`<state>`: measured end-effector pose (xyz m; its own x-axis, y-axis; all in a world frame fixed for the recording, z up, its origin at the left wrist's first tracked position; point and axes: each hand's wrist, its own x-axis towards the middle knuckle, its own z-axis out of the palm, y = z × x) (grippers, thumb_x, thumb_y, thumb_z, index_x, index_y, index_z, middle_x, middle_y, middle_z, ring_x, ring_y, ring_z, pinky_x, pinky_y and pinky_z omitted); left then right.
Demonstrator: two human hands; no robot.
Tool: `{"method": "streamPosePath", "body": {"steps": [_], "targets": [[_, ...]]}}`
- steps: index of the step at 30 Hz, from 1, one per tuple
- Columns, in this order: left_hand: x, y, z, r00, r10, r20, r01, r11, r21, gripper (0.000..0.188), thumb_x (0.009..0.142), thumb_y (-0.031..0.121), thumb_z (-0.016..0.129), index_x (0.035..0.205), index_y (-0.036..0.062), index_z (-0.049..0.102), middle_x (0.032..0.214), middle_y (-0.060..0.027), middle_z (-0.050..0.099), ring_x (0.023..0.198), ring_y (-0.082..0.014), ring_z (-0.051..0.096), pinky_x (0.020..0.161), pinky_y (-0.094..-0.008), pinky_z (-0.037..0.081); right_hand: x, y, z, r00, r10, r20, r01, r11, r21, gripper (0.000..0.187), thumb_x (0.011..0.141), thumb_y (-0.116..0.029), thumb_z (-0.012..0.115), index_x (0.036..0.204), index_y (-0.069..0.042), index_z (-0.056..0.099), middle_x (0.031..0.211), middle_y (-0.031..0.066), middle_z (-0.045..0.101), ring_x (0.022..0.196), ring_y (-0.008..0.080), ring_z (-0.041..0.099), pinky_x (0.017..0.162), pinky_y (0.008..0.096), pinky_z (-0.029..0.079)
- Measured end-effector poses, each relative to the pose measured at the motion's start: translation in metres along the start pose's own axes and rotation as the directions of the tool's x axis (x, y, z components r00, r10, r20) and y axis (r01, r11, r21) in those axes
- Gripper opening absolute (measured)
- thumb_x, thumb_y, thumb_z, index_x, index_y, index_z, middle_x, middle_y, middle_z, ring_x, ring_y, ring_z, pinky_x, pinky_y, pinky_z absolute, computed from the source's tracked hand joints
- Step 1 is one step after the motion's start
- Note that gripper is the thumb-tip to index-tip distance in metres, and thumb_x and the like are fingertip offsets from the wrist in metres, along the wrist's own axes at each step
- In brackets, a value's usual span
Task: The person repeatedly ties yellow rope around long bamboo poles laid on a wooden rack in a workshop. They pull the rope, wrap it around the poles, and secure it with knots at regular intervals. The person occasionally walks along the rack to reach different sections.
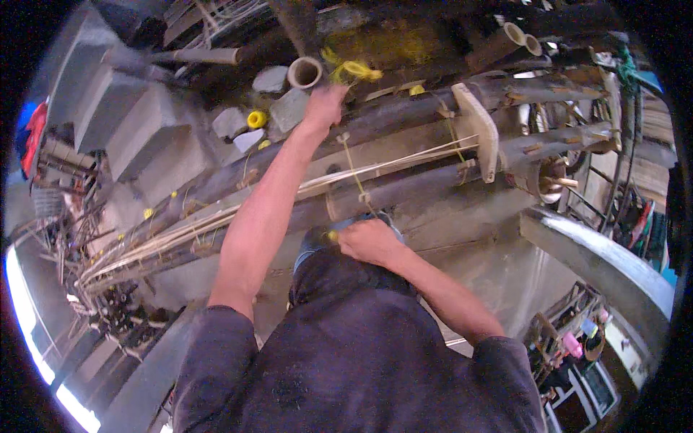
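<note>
My left hand (326, 110) reaches across to the far dark pole of a long frame, beside a bundle of yellow string (357, 70). Motion blurs its fingers, so what they grip is unclear. My right hand (372, 242) is closed near my lap at the near pole (426, 182), and a small piece of yellow string (333, 236) shows at its fingertips. Pale strands (390, 167) run lengthwise between the poles to a wooden end board (478, 133). A thin yellow tie (353, 164) crosses from pole to pole between my hands.
Beyond the far pole stand an upright bamboo tube (304, 73), a yellow spool (257, 119) and several grey stones (289, 110). Concrete steps (148, 130) rise at the left. A concrete beam (599, 252) lies at the right, with a cluttered rack (577, 332) below it.
</note>
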<state>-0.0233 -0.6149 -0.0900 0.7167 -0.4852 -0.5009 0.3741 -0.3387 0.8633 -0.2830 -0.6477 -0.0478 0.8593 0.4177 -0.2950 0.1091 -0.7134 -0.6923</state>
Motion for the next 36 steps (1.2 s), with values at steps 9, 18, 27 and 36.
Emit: {"method": "streamPosePath", "body": {"steps": [9,18,27,36], "targets": [[0.007,0.055,-0.007,0.937,0.302,0.175,-0.289,0.388,0.875,0.039,0.093,0.043,0.051,0.098,0.0091,0.069,0.096,-0.0172,0.069,0.091,-0.0361,0.065,0.080,-0.0460,0.052,-0.172,0.084,0.087,0.414,0.862,-0.292,-0.293,0.430,0.854,0.048,0.079,-0.011,0.067,0.124,-0.005,0.053,0.122,0.0112,0.056,0.111,0.0253,0.056,0.090,0.0343,0.046],[-0.097,0.022,0.170,0.929,0.258,0.266,-0.366,0.531,0.764,0.022,0.089,0.026,0.058,0.105,0.0134,0.067,0.091,-0.0139,0.069,0.085,-0.0364,0.066,0.074,-0.0487,0.053,-0.153,0.102,-0.149,0.859,0.335,-0.387,-0.242,0.932,0.269,0.013,0.086,-0.019,0.067,0.089,-0.007,0.070,0.085,0.0103,0.068,0.079,0.0229,0.066,0.071,0.0351,0.052],[-0.106,-0.005,0.193,0.834,0.552,0.003,-0.341,0.511,0.789,0.017,0.089,0.025,0.060,0.088,0.0094,0.068,0.077,-0.0135,0.066,0.077,-0.0332,0.064,0.068,-0.0448,0.048,0.028,0.076,-0.315,0.940,-0.321,-0.114,0.310,0.945,-0.102,0.026,0.089,-0.023,0.058,0.106,-0.004,0.061,0.105,0.0166,0.065,0.099,0.0377,0.061,0.085,0.0426,0.050],[-0.110,0.006,0.195,0.813,0.580,-0.056,-0.350,0.562,0.749,0.020,0.088,0.024,0.061,0.080,0.0063,0.063,0.075,-0.0140,0.064,0.074,-0.0340,0.062,0.066,-0.0463,0.048,-0.107,0.087,-0.224,0.971,0.078,-0.228,0.104,0.717,0.690,0.019,0.088,-0.017,0.058,0.102,-0.005,0.059,0.093,0.0137,0.065,0.093,0.0280,0.065,0.081,0.0404,0.051]]}}
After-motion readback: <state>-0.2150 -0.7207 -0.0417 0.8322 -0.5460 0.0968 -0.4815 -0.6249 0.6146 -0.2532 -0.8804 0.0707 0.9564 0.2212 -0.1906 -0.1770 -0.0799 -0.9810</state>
